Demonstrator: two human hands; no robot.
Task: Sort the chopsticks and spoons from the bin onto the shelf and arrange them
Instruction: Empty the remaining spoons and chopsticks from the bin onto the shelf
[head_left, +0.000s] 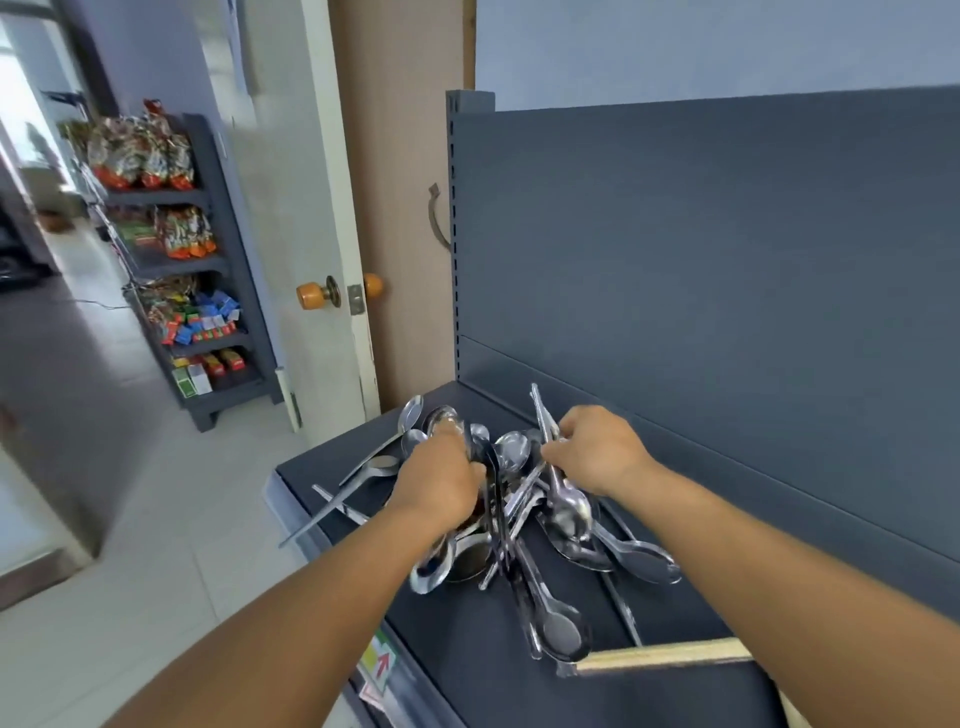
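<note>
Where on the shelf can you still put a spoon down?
The dark shelf is bare near the front, between the spoon pile and the wooden divider, and along the back panel to the right. The middle is crowded: both hands, left hand and right hand, are in the tangle.

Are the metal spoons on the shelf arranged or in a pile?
In a pile: shiny metal spoons lie crossed on the dark grey shelf.

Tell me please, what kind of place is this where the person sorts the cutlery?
Probably a small shop. The spoons lie on a dark metal retail shelf with a slotted upright, and another shelf unit by the door holds packaged snacks and small boxes.
</note>
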